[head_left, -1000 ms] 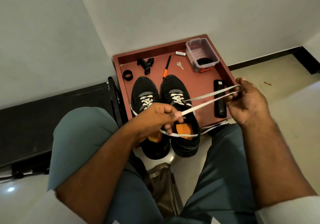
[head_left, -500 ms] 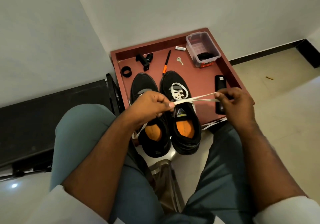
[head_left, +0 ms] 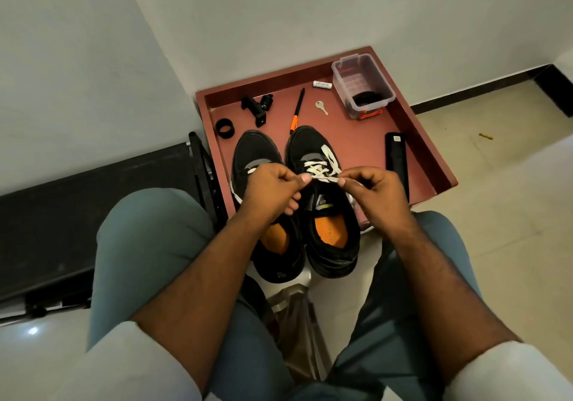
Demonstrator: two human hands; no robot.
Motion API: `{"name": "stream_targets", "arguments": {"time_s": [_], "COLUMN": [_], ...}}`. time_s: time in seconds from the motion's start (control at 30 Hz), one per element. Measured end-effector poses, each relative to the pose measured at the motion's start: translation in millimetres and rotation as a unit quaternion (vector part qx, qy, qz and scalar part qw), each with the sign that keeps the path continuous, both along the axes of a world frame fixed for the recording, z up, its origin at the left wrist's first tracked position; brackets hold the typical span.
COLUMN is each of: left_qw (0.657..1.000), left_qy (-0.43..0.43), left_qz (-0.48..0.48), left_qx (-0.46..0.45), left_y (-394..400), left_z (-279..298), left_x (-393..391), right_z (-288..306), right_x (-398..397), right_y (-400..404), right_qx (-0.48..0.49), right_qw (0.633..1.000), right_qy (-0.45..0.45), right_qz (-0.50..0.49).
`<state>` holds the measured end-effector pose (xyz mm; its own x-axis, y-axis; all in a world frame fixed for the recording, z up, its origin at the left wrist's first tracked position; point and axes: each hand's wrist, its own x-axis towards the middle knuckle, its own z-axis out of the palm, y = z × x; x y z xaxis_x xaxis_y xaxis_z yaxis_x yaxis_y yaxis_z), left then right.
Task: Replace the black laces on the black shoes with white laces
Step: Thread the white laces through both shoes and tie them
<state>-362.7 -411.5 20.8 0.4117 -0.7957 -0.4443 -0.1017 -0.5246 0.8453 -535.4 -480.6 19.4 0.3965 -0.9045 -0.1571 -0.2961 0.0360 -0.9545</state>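
Observation:
Two black shoes with orange insoles stand side by side, toes on the red tray (head_left: 431,165). The right shoe (head_left: 325,214) has a white lace (head_left: 316,169) crossed through its front eyelets. My left hand (head_left: 273,191) and my right hand (head_left: 372,196) hover over this shoe's tongue, each pinching a part of the white lace between thumb and forefinger, a short taut stretch between them. The left shoe (head_left: 257,152) is partly hidden by my left hand; a white lace end hangs along its left side. Black laces lie coiled in the clear plastic box (head_left: 362,87).
On the tray lie a black ring (head_left: 225,127), a black clamp (head_left: 255,109), an orange-tipped pen (head_left: 297,110), a key (head_left: 322,107), a small white tube (head_left: 322,84) and a black bar-shaped device (head_left: 397,158). A dark bench (head_left: 93,214) stands left. My knees flank the shoes.
My right hand came in from the far right of the tray to the right shoe. The long stretched span of lace between my hands has shortened to a few centimetres.

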Motion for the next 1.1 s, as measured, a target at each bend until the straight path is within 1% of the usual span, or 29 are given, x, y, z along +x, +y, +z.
{"name": "stream_targets", "arguments": {"time_s": [0.07, 0.17, 0.27, 0.37, 0.5, 0.6, 0.73, 0.87, 1.03, 1.1], "left_qw": [0.998, 0.988, 0.983, 0.989, 0.993, 0.995, 0.995, 0.994, 0.993, 0.992], "left_qy": [-0.068, -0.152, -0.179, -0.141, -0.113, -0.075, -0.037, -0.005, 0.034, 0.069], "left_qz": [0.004, -0.030, -0.040, -0.040, -0.012, 0.024, 0.062, 0.081, 0.086, 0.088], "left_qx": [-0.008, -0.007, 0.006, 0.018, 0.035, 0.054, 0.073, 0.071, 0.067, 0.058], "left_y": [-3.2, -6.6, -10.5, -11.7, -11.3, -12.1, -12.9, -12.1, -12.4, -12.6], "left_z": [-12.1, -17.5, -18.5, -17.4, -18.2, -23.4, -25.4, -21.4, -14.8, -12.6], "left_x": [-11.7, -26.8, -26.3, -20.2, -15.3, -12.3, -11.3, -13.3, -15.0, -15.3], "right_z": [-2.6, -11.8, -23.6, -29.5, -27.5, -28.3, -32.6, -38.0, -42.4, -43.1], "right_x": [0.2, 3.9, 8.7, 14.1, 22.0, 27.7, 33.2, 39.3, 44.7, 45.0], "right_y": [-4.4, -3.7, -0.7, -0.1, 4.8, 5.8, 5.9, 9.8, 14.7, 16.0], "right_qx": [-0.002, -0.026, -0.038, -0.042, -0.041, -0.047, -0.035, -0.076, -0.124, -0.117], "right_qw": [0.999, 0.996, 0.991, 0.989, 0.994, 0.995, 0.993, 0.984, 0.969, 0.970], "right_qy": [0.025, 0.081, 0.126, 0.139, 0.099, 0.082, 0.111, 0.163, 0.215, 0.213], "right_qz": [-0.022, -0.025, -0.005, -0.003, -0.009, -0.029, -0.025, 0.005, 0.012, 0.000]}}
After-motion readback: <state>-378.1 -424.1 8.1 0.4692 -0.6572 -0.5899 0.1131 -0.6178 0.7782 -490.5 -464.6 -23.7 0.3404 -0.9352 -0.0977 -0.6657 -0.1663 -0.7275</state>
